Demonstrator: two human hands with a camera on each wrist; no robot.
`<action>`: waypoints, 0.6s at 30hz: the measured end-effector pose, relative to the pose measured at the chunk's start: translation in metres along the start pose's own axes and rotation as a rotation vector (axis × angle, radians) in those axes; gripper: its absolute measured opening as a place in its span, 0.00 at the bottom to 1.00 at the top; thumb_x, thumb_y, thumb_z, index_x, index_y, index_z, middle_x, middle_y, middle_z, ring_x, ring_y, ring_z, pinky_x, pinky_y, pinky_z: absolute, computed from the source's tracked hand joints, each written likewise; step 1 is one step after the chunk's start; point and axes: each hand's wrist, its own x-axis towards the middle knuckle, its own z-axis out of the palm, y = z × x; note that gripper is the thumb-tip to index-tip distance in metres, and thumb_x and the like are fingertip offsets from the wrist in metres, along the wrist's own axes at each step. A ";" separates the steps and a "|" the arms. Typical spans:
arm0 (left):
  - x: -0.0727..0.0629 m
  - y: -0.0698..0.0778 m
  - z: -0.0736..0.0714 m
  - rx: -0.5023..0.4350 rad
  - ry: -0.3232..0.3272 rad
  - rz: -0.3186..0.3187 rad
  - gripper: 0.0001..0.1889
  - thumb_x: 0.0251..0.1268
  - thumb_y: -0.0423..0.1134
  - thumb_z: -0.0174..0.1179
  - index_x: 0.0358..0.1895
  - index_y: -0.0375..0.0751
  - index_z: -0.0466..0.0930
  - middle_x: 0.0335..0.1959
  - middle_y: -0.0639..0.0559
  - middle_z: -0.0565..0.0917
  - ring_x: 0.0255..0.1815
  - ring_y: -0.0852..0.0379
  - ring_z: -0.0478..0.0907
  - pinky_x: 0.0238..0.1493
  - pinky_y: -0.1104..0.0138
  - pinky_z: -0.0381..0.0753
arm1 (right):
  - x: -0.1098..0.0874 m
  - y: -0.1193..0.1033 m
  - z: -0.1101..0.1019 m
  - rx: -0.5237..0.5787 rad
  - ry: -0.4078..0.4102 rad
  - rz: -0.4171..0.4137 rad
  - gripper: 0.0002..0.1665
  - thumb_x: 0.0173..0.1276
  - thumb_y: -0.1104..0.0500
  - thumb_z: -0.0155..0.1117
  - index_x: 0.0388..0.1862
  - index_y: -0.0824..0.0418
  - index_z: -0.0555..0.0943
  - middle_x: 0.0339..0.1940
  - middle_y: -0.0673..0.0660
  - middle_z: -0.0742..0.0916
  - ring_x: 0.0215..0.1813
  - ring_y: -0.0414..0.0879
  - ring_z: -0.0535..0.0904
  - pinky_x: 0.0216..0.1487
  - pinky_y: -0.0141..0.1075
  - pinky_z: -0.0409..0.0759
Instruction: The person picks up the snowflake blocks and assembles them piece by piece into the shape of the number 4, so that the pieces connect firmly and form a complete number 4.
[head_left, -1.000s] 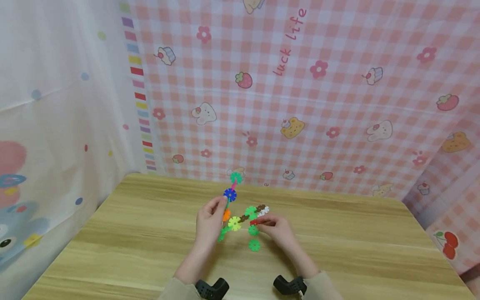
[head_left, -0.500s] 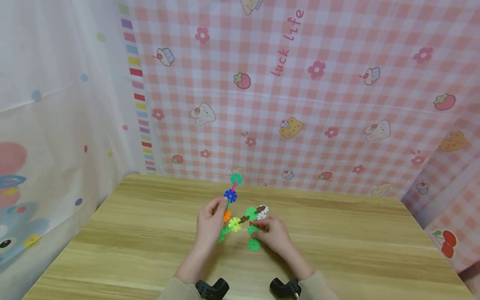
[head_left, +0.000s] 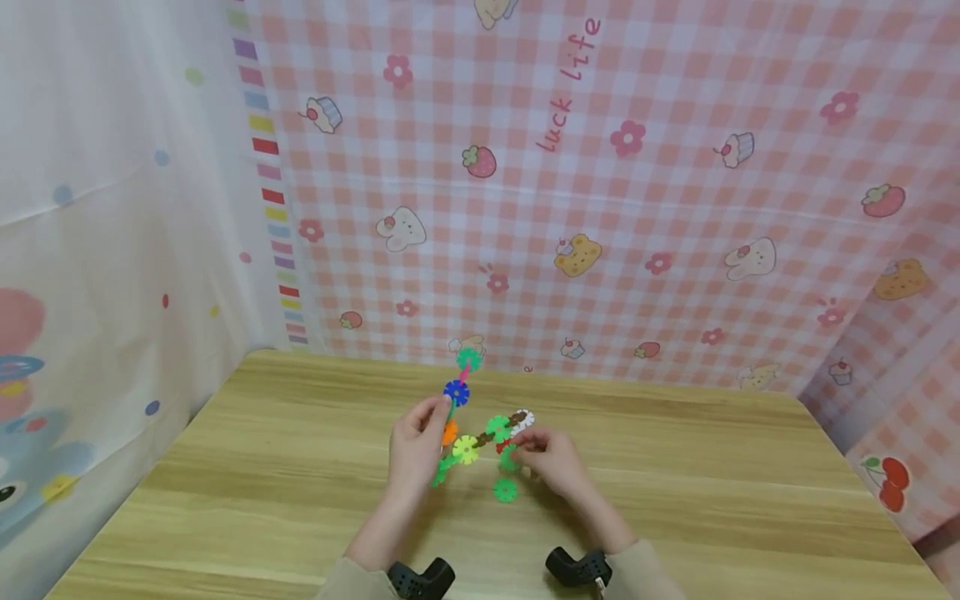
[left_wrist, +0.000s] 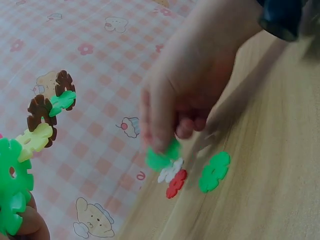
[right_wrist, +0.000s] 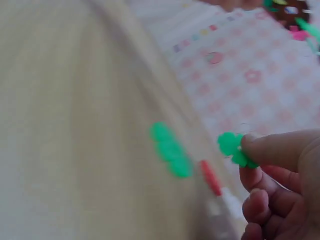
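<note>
My left hand [head_left: 417,446] grips a chain of interlocking plastic snowflake discs. A blue disc [head_left: 456,393] and a teal disc [head_left: 469,360] stand up at its top. Its lower branch runs right through a yellow disc [head_left: 466,450] to brown discs [left_wrist: 42,112] and a small green one. Between thumb and fingers, my right hand [head_left: 553,462] pinches a loose green disc [right_wrist: 230,144], held above the table. Below it lie a red disc [left_wrist: 176,183], white discs [left_wrist: 170,170] and another green disc [left_wrist: 215,171]. My left fingers partly hide the chain's middle.
The wooden table [head_left: 300,467] reaches back to a pink checked cloth [head_left: 525,208] hanging behind it. A white patterned cloth [head_left: 150,250] hangs on the left. Black wrist devices [head_left: 423,578] sit under both forearms.
My right hand has shifted from the red disc to the nearby green disc and lifted it. The red one stays on the table. My left hand has kept its hold on the chain.
</note>
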 end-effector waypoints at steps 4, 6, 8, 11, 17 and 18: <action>0.000 0.001 -0.001 -0.012 -0.001 0.001 0.17 0.71 0.48 0.57 0.46 0.37 0.84 0.24 0.53 0.73 0.22 0.62 0.67 0.21 0.74 0.72 | 0.002 -0.015 -0.012 0.153 0.111 0.105 0.10 0.62 0.67 0.66 0.40 0.73 0.82 0.26 0.50 0.82 0.26 0.40 0.71 0.26 0.29 0.71; 0.000 0.002 -0.001 -0.018 -0.007 0.008 0.17 0.71 0.48 0.57 0.45 0.37 0.84 0.23 0.54 0.72 0.21 0.63 0.67 0.20 0.74 0.73 | 0.003 -0.022 -0.017 0.253 0.173 0.127 0.08 0.64 0.66 0.65 0.39 0.72 0.82 0.25 0.49 0.80 0.25 0.39 0.70 0.27 0.29 0.71; 0.000 0.002 0.000 -0.023 -0.013 0.015 0.17 0.71 0.48 0.57 0.45 0.36 0.84 0.22 0.54 0.72 0.20 0.63 0.67 0.20 0.73 0.74 | 0.003 -0.027 -0.021 0.361 0.211 0.132 0.05 0.66 0.66 0.63 0.36 0.69 0.82 0.25 0.50 0.80 0.25 0.39 0.70 0.28 0.29 0.70; -0.001 0.002 0.000 -0.024 -0.012 0.017 0.17 0.71 0.48 0.58 0.45 0.36 0.84 0.22 0.54 0.72 0.20 0.63 0.68 0.20 0.73 0.75 | 0.002 -0.034 -0.025 0.477 0.217 0.124 0.06 0.68 0.67 0.60 0.31 0.64 0.82 0.26 0.51 0.81 0.24 0.39 0.69 0.28 0.29 0.69; -0.001 0.004 0.001 -0.025 -0.009 -0.007 0.16 0.71 0.45 0.58 0.46 0.34 0.84 0.22 0.54 0.72 0.20 0.64 0.67 0.20 0.74 0.75 | -0.002 -0.044 -0.025 0.528 0.213 0.107 0.08 0.70 0.65 0.59 0.31 0.62 0.82 0.27 0.53 0.82 0.24 0.40 0.70 0.29 0.29 0.70; -0.001 0.005 0.001 -0.025 -0.009 -0.013 0.15 0.71 0.44 0.58 0.46 0.34 0.84 0.22 0.55 0.72 0.20 0.64 0.67 0.20 0.74 0.75 | -0.002 -0.045 -0.025 0.531 0.215 0.104 0.07 0.70 0.65 0.59 0.31 0.62 0.82 0.27 0.54 0.82 0.24 0.40 0.70 0.30 0.29 0.71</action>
